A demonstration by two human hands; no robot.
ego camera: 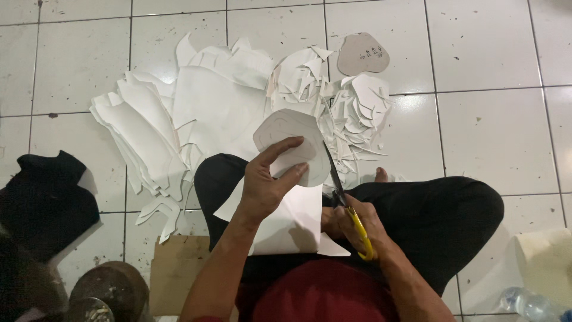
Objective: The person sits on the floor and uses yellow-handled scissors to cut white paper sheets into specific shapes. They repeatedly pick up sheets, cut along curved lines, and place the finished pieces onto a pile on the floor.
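Observation:
My left hand [268, 185] pinches a white sheet piece [292, 140] with a shape drawn on it, held up over my crossed legs. My right hand [357, 223] grips yellow-handled scissors [341, 194], whose blades point up along the right edge of the held piece. More white sheet [292, 229] lies across my lap under both hands.
A heap of white offcuts [196, 113] and a pile of cut shapes [357, 113] lie on the tiled floor ahead. A grey cardboard template [363, 55] sits behind them. At left is a black cloth [42, 197], a brown cardboard [176, 271] and a round metal object [110, 289]. A plastic bottle [527, 304] is at bottom right.

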